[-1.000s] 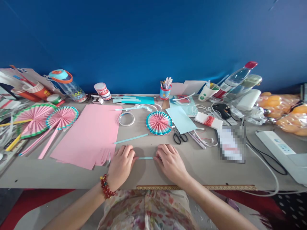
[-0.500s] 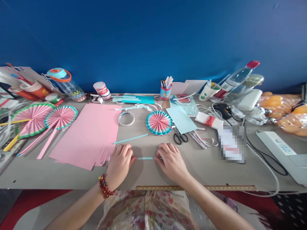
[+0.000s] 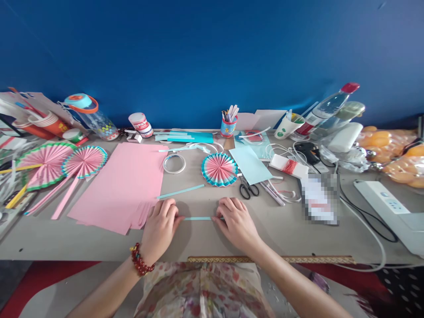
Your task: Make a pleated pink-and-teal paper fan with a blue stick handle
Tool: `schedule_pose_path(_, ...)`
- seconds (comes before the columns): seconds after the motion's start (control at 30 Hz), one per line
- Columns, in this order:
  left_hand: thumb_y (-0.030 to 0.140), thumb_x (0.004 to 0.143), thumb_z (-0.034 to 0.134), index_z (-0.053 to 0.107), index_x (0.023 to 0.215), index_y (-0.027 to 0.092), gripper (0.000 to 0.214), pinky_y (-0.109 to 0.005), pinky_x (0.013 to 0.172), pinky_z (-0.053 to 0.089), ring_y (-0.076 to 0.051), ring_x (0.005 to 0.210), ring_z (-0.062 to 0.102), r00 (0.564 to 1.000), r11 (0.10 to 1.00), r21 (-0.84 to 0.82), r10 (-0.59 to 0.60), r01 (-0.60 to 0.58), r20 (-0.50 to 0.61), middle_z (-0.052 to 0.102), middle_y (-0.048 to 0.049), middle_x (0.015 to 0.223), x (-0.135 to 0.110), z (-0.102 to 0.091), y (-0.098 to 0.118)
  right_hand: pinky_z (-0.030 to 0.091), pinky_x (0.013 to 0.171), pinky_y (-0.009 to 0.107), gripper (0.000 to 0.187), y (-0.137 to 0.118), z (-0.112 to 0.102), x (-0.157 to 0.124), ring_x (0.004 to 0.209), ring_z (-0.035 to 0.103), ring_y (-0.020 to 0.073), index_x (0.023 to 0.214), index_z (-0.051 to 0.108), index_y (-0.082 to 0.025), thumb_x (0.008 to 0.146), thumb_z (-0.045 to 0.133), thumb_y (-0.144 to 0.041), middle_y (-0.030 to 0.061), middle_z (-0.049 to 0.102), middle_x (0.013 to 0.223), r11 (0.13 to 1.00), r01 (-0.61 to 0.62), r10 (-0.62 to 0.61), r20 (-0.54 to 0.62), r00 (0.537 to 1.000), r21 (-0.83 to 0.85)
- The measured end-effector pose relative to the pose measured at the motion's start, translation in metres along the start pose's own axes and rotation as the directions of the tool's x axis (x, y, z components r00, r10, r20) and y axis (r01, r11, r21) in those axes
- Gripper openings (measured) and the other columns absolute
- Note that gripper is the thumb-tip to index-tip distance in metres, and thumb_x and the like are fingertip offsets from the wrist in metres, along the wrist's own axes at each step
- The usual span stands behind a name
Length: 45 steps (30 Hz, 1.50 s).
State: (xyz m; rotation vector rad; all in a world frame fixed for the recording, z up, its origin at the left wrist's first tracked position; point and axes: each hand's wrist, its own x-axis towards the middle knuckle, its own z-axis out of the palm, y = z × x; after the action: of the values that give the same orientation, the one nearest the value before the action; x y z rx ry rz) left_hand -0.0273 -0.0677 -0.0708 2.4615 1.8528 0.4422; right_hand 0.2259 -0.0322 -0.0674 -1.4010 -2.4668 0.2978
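Observation:
A narrow light-blue paper strip (image 3: 198, 218) lies flat near the table's front, stretched between my two hands. My left hand (image 3: 160, 225), a red bead bracelet at its wrist, is closed with thumb and fingers on the strip's left end. On the other end my right hand (image 3: 234, 221) is closed in the same way; both fingertips hide the ends. Just beyond them lies another light-blue strip (image 3: 180, 191), its left end over the pink paper sheets (image 3: 115, 190). A round pleated paper rosette (image 3: 219, 170), pink with a blue edge, rests farther back.
Black-handled scissors (image 3: 249, 190) lie beside the rosette, under a pale-blue sheet (image 3: 251, 165). A tape roll (image 3: 174, 164) is left of it. Two paper fans (image 3: 84, 161) lie at the left. A power strip (image 3: 387, 201) and cables are at the right; a patterned ruler-like strip (image 3: 271, 259) runs along the front edge.
My left hand has slid a little to the left along the strip, baring more of it between the hands. My right hand has stayed in place.

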Motion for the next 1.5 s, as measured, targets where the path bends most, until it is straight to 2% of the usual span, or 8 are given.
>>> schedule_pose_path(0.2, 0.020, 0.097, 0.048, 0.055, 0.094, 0.019, 0.007, -0.039, 0.080, 0.047, -0.026, 0.099, 0.059, 1.000, 0.998, -0.061, -0.022, 0.021, -0.019, 0.061, -0.0099, 0.110, -0.006, 0.001, -0.004, 0.040, 0.083, 0.037, 0.014, 0.000, 0.001, 0.000, 0.094, 0.051, 0.0229, 0.082, 0.056, -0.021, 0.091, 0.066, -0.028, 0.0049, 0.060, 0.102, 1.000, -0.021, 0.021, 0.006, 1.000, 0.014)
schedule_pose_path(0.3, 0.015, 0.098, 0.041, 0.055, 0.112, 0.018, 0.020, -0.041, 0.088, 0.048, -0.026, 0.107, 0.059, 0.998, 0.996, -0.085, -0.015, 0.010, -0.053, 0.062, -0.0117, 0.119, -0.007, -0.003, -0.001, 0.040, 0.083, 0.036, 0.016, 0.000, 0.000, 0.000, 0.094, 0.051, 0.0226, 0.081, 0.056, -0.021, 0.090, 0.066, -0.028, 0.0047, 0.060, 0.102, 1.000, -0.015, 0.015, 0.002, 1.000, 0.024)
schedule_pose_path(0.37, 0.015, 0.100, 0.037, 0.049, 0.132, 0.019, 0.035, -0.044, 0.102, 0.043, -0.026, 0.122, 0.055, 0.995, 0.992, -0.087, 0.090, -0.094, -0.049, 0.059, -0.0122, 0.133, -0.006, -0.006, 0.009, 0.040, 0.082, 0.036, 0.015, 0.000, -0.001, 0.001, 0.093, 0.051, 0.0225, 0.082, 0.056, -0.021, 0.090, 0.067, -0.028, 0.0045, 0.059, 0.101, 0.999, -0.009, 0.009, 0.002, 1.000, 0.032)
schedule_pose_path(0.43, 0.024, 0.102, 0.036, 0.035, 0.148, 0.020, 0.046, -0.047, 0.115, 0.031, -0.026, 0.139, 0.041, 0.954, 0.953, -0.077, 0.297, -0.294, 0.038, 0.047, -0.0117, 0.150, -0.004, -0.008, 0.022, 0.040, 0.082, 0.036, 0.014, 0.000, -0.001, 0.001, 0.093, 0.050, 0.0226, 0.082, 0.056, -0.021, 0.090, 0.066, -0.027, 0.0045, 0.059, 0.099, 0.999, -0.002, 0.002, -0.002, 1.000, 0.036)
schedule_pose_path(0.53, 0.057, 0.098, 0.038, 0.019, 0.156, 0.011, 0.076, -0.047, 0.120, 0.024, -0.029, 0.149, 0.024, 0.882, 0.896, -0.079, 0.444, -0.437, 0.157, 0.027, -0.0160, 0.161, -0.003, -0.001, 0.038, 0.040, 0.082, 0.036, 0.012, -0.001, -0.002, 0.001, 0.093, 0.051, 0.0227, 0.082, 0.055, -0.021, 0.089, 0.065, -0.024, 0.0044, 0.059, 0.097, 1.000, -0.007, 0.008, -0.008, 1.000, 0.023)
schedule_pose_path(0.7, 0.068, 0.093, 0.037, 0.016, 0.156, 0.009, 0.089, -0.045, 0.121, 0.021, -0.029, 0.151, 0.020, 0.865, 0.890, -0.085, 0.456, -0.448, 0.212, 0.021, -0.0168, 0.162, -0.004, 0.014, 0.039, 0.041, 0.085, 0.036, 0.015, 0.001, -0.001, -0.001, 0.095, 0.052, 0.0228, 0.081, 0.056, -0.022, 0.090, 0.065, -0.029, 0.0044, 0.060, 0.098, 1.000, 0.009, -0.009, -0.019, 1.000, 0.015)
schedule_pose_path(0.93, 0.076, 0.088, 0.038, 0.014, 0.157, 0.012, 0.097, -0.048, 0.121, 0.020, -0.031, 0.150, 0.019, 0.863, 0.890, -0.091, 0.456, -0.447, 0.217, 0.020, -0.0162, 0.163, -0.004, 0.011, 0.039, 0.040, 0.091, 0.038, 0.012, 0.019, -0.004, -0.015, 0.098, 0.053, 0.0228, 0.084, 0.057, -0.022, 0.096, 0.056, -0.026, 0.0058, 0.059, 0.101, 0.997, -0.027, 0.031, -0.057, 0.998, 0.074)
schedule_pose_path(1.5, 0.073, 0.089, 0.038, 0.013, 0.157, 0.012, 0.095, -0.049, 0.120, 0.019, -0.032, 0.151, 0.018, 0.865, 0.893, -0.081, 0.449, -0.443, 0.225, 0.020, -0.0161, 0.163, -0.002, 0.011, 0.041, 0.041, 0.086, 0.037, 0.017, 0.027, -0.008, -0.018, 0.093, 0.052, 0.0231, 0.080, 0.055, -0.022, 0.095, 0.057, -0.027, 0.0051, 0.058, 0.095, 0.998, -0.045, 0.046, -0.031, 0.998, 0.033)
